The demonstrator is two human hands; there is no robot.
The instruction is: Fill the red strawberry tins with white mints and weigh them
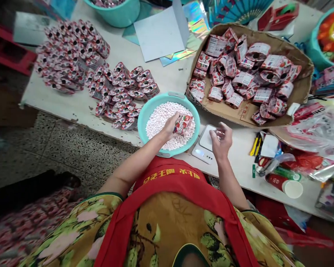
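Observation:
My left hand (171,125) is closed on a small red and white candy pouch (183,124) with strawberry print. It holds the pouch over a turquoise basin (143,120) full of small white and pale pink candies (158,118). To the right of the basin, a small white digital scale (203,152) lies on the table with its display lit. Above the scale's right side hovers my right hand (222,140), fingers curled and apart. Nothing shows clearly between them.
Open pouches (122,96) stand in dense rows on the table's left. A cardboard tray (246,113) of jumbled pouches lies at the right. Behind the basin are grey-white sheets (158,33) and another turquoise tub (119,15). A yellow cutter (255,144) and a paper cup (293,189) are at far right.

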